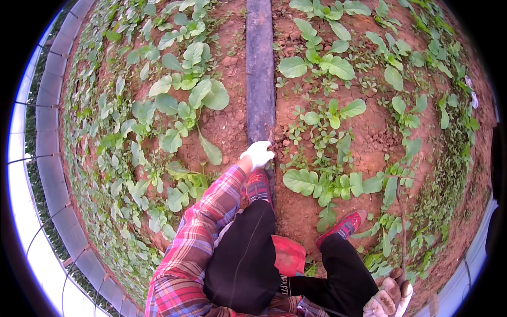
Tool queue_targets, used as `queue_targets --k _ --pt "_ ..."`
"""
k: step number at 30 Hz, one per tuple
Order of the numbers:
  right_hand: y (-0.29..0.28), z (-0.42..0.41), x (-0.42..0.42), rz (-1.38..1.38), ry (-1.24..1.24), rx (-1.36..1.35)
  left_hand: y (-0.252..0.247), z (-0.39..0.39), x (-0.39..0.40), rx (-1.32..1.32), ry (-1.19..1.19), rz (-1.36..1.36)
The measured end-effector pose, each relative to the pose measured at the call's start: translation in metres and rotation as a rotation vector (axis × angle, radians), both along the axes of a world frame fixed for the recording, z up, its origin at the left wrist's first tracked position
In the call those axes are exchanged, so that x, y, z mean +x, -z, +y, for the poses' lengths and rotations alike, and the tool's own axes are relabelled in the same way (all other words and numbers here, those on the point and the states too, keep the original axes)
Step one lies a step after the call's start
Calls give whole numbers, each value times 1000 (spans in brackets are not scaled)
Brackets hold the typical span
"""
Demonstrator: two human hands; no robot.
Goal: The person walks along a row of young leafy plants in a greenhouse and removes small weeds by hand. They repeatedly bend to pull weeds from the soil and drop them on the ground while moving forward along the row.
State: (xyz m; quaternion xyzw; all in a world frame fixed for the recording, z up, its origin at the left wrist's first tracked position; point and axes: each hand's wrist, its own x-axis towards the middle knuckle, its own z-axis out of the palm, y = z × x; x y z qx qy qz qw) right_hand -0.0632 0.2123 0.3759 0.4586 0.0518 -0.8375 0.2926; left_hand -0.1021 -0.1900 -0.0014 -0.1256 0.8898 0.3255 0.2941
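Observation:
My left hand (pixel 258 154), in a white glove, reaches over a long dark flat strip (pixel 260 71) on the soil. Its fingers are bent, and thin reddish stems or roots (pixel 271 139) show by the fingertips; whether they are gripped is unclear. At the lower right, my right hand (pixel 386 298), in a soiled light glove, is closed around the brown handle of a small hand hoe (pixel 402 230). The hoe's thin crosswise head (pixel 398 176) points away from me, among leaves. Leafy green seedlings (pixel 317 184) with lobed leaves grow between my two hands.
Broad-leaved plants (pixel 186 107) fill the bed at left; others (pixel 321 59) stand at right among low weeds (pixel 317 138). My shoes (pixel 259 185) rest on the strip and the reddish soil (pixel 293 214). A red object (pixel 290 255) lies between my legs. A plastic-sheeted wall (pixel 53 119) curves along the left.

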Motion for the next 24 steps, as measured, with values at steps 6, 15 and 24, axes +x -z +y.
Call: queue_targets --k 6,15,24 --pt "-2 -3 0 -6 47 26 -26 -11 -14 122 8 66" --pt "-2 -3 -1 -12 7 90 -33 50 -24 -175 347 311" --pt "-1 -4 -4 8 19 33 -11 48 -9 -195 234 475"
